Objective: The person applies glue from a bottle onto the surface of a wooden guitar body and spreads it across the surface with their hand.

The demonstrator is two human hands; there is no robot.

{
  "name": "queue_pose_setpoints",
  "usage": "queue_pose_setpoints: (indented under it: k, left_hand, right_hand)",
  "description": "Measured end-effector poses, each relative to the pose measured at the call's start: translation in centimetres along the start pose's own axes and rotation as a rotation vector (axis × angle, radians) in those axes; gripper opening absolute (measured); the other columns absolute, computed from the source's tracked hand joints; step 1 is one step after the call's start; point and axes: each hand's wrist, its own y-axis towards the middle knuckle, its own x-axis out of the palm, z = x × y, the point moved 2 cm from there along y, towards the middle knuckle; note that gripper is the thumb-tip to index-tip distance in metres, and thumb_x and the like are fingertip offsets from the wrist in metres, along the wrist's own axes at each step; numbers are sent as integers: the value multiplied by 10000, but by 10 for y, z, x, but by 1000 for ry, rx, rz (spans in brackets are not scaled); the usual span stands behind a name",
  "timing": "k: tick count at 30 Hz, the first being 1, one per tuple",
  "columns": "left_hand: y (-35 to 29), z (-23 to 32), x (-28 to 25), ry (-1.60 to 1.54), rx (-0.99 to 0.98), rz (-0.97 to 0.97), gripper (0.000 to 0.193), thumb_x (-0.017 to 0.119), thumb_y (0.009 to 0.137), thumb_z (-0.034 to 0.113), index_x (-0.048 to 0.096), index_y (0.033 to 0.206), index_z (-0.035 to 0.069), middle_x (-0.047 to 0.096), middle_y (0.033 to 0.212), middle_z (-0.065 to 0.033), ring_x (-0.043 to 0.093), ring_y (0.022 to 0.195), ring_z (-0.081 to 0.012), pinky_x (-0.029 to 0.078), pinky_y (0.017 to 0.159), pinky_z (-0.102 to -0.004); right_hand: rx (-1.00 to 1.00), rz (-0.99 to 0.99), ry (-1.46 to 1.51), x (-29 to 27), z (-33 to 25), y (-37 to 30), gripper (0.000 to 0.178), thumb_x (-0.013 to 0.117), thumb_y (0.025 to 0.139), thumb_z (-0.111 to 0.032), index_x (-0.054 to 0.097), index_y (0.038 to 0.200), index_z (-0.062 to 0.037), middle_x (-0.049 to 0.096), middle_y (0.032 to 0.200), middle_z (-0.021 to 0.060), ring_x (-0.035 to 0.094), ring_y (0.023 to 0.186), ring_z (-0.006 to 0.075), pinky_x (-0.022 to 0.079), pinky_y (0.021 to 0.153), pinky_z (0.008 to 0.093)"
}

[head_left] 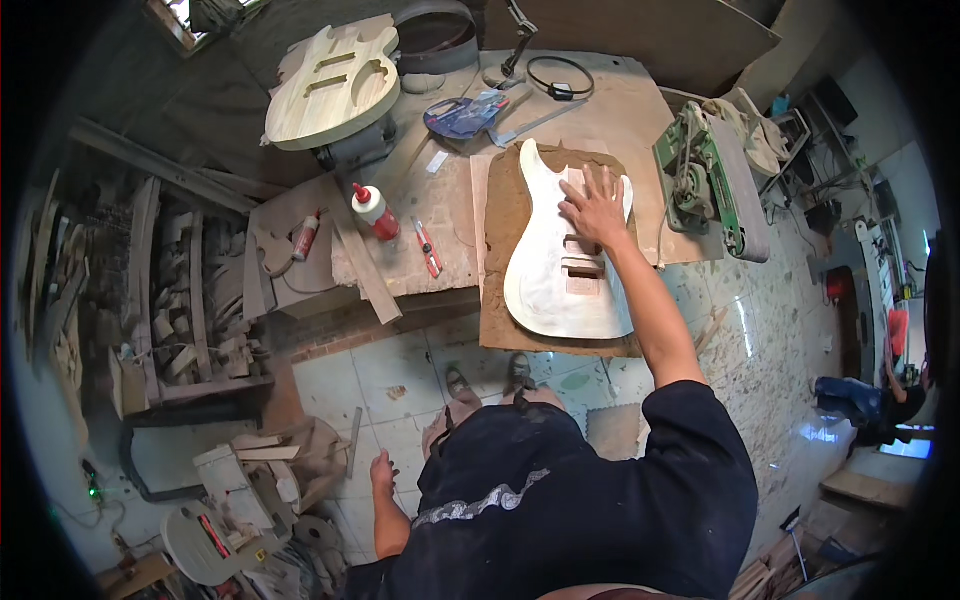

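A pale, unpainted electric guitar body (545,270) lies flat on a brown pad (503,215) near the front of the workbench. My right hand (597,207) rests on its upper part, fingers spread over the wood. Recesses cut into the body show just below that hand. Down at my side, away from the bench, hangs my left hand (383,473); its fingers are loosely bent and nothing shows in them. Left of the guitar body are a red utility knife (428,248) and a white-and-red glue bottle (376,212).
Another guitar body (335,88) stands raised at the back left. A green belt sander (700,180) is to the right. Blue material (465,115) and a black cable loop (562,90) lie farther back. A wooden strip (365,260) overhangs the bench's front edge. Wood scraps fill the left rack.
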Motion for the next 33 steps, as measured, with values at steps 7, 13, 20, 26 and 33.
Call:
queue_pose_setpoints:
  k: [7,13,20,26,33]
  left_hand:
    - [-9,-14,6,-110,-8,27,661,492,978,578,486,1399,68,630,1247,-145,665,919,-278,433,615,-410]
    - [-21,-8,15,-64,-20,5,649,499,975,577,487,1392,80,635,1229,-127,666,906,-246,411,584,-375]
    - [-32,11,16,-133,30,88,653,508,971,580,482,1403,91,629,1269,-137,665,920,-260,413,586,-380]
    - [-47,-1,30,-144,-1,84,671,497,972,590,461,1419,91,619,1289,-146,664,955,-283,431,661,-438]
    - [-48,-26,50,-82,-71,-12,699,483,974,601,434,1426,70,605,1337,-173,671,1009,-333,432,672,-515]
  right_hand:
    - [-125,-30,173,0,-11,-5,602,361,992,-658,382,1535,-399,189,1674,105,75,1535,436,70,1181,677]
    - [-100,-59,95,3,1,12,553,322,1001,-663,344,1525,-490,161,1684,61,55,1536,436,54,1197,658]
    - [12,-166,85,3,25,57,601,259,1004,-681,238,1567,-473,124,1692,57,53,1539,427,37,1204,647]
    - [52,-59,174,-2,39,52,697,292,984,-707,222,1596,-383,118,1691,82,60,1537,431,48,1202,650]
    - [-155,-114,271,8,9,-10,679,337,975,-700,303,1575,-382,126,1690,85,13,1545,408,-6,1201,643]
